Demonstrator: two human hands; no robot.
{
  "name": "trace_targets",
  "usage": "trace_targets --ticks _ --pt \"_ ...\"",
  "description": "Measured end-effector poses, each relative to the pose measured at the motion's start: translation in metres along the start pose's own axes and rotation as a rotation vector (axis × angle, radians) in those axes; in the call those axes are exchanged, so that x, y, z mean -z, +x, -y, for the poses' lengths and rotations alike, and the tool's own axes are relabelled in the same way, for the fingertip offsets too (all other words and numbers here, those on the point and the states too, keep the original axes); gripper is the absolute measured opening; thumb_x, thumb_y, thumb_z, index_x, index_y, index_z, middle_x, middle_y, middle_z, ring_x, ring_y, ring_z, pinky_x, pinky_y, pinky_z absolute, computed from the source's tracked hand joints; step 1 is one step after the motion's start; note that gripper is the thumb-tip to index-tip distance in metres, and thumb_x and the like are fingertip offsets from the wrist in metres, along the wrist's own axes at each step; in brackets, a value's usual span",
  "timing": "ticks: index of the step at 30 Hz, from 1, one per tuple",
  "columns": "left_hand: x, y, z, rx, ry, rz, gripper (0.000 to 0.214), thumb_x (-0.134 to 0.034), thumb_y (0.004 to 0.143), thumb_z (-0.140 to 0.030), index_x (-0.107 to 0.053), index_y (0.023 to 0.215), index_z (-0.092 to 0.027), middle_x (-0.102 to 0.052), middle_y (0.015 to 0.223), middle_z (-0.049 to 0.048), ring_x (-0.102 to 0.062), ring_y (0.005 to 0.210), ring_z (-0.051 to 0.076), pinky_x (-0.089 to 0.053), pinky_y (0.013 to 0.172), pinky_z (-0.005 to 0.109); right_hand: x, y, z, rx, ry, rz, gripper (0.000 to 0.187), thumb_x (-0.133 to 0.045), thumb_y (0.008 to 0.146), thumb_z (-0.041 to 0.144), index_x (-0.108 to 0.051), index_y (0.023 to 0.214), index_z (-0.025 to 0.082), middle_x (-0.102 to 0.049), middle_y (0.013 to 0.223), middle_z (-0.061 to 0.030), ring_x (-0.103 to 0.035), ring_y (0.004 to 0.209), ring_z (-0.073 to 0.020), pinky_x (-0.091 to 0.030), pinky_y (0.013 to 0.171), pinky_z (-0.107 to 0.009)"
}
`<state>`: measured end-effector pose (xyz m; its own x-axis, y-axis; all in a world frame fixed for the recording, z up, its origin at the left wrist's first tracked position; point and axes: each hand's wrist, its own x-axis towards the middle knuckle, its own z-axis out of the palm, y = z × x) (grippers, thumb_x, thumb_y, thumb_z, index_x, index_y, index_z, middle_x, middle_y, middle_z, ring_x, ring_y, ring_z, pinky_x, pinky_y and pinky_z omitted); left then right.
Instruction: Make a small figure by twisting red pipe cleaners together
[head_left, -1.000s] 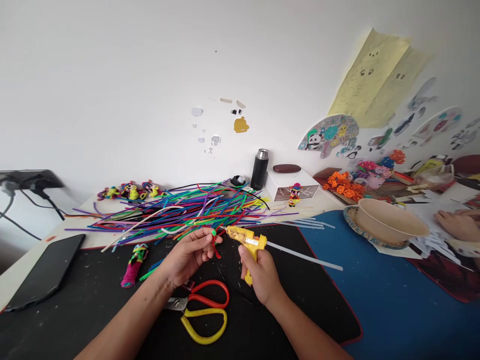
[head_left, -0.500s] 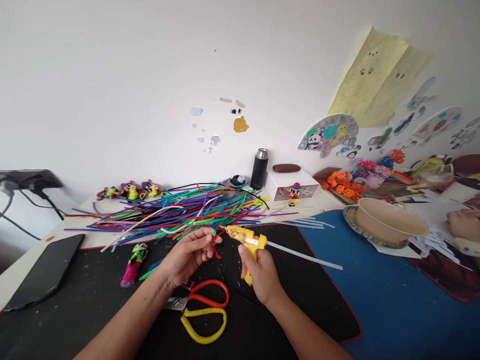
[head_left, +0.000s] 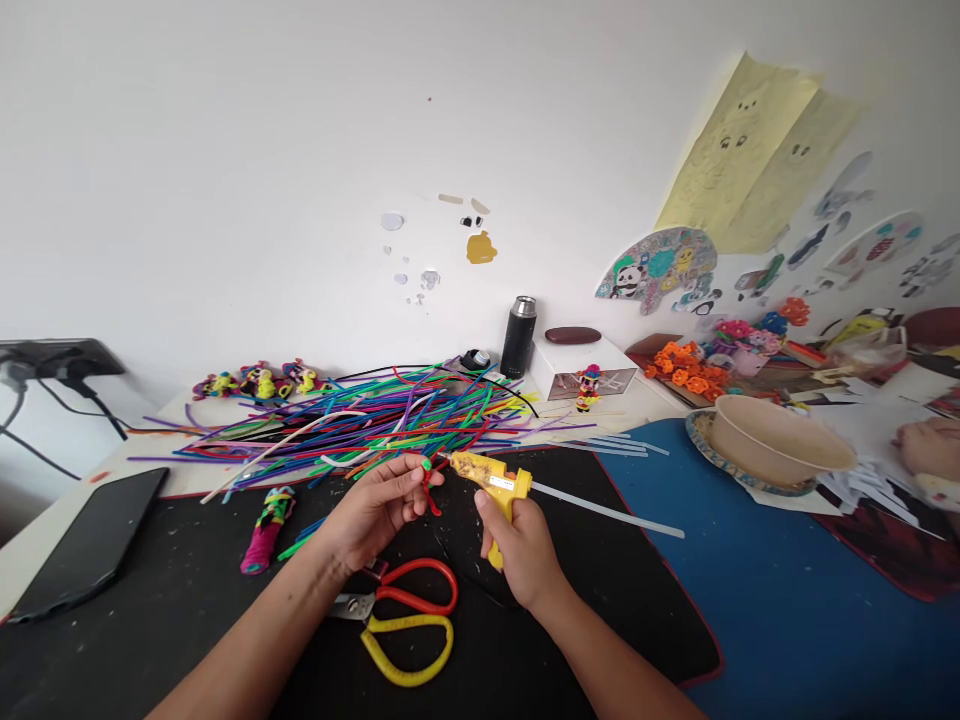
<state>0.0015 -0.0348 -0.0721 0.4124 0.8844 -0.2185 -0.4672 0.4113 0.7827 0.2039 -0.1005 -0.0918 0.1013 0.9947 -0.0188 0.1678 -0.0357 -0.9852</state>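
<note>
My left hand (head_left: 371, 510) is closed in a pinch on a small bent red and green pipe-cleaner piece (head_left: 428, 487). My right hand (head_left: 521, 552) grips a yellow glue gun (head_left: 491, 485) by its handle. The gun's nozzle points left and sits right against the pipe-cleaner piece. A clear glue stick (head_left: 607, 512) juts out of the gun's back to the right. Both hands hover above a black mat (head_left: 187, 610).
Red-and-yellow scissors (head_left: 409, 615) lie under my hands. A heap of coloured pipe cleaners (head_left: 360, 420) lies behind. A pink wrapped figure (head_left: 266, 530) and a dark phone (head_left: 90, 545) lie left. A beige bowl (head_left: 772, 440), black flask (head_left: 519, 336), white box (head_left: 581, 368) and another person's hand (head_left: 926, 445) are right.
My hands have stayed almost still with the gun's nozzle at the piece. The other person's hand at the far right has drawn back towards the edge.
</note>
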Motion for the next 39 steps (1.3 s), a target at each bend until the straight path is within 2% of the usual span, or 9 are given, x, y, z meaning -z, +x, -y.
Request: trace_targets --ticks 21,39 --pt "0.0019 0.0008 0.0010 0.001 -0.016 -0.015 0.036 -0.101 0.063 -0.023 -0.078 0.086 -0.010 -0.082 0.085 0.0105 -0.062 0.050 0.007 -0.053 0.049 0.015 0.0006 -0.0014 0.0091 -0.048 -0.022 -0.005 0.076 -0.052 0.083 0.085 -0.051 0.041 0.022 -0.044 0.040 -0.0013 -0.047 0.043 -0.0129 -0.038 0.050 -0.027" --pt "0.0009 0.0008 -0.0002 -0.003 0.007 0.007 0.034 -0.101 0.064 -0.026 -0.078 0.084 -0.011 -0.081 0.085 0.0103 -0.061 0.050 0.007 -0.051 0.049 0.015 0.0004 0.0005 0.0003 -0.045 -0.002 -0.016 0.075 -0.053 0.086 0.083 -0.051 0.043 0.022 -0.042 0.038 -0.0001 -0.045 0.038 -0.0118 -0.034 0.043 -0.026"
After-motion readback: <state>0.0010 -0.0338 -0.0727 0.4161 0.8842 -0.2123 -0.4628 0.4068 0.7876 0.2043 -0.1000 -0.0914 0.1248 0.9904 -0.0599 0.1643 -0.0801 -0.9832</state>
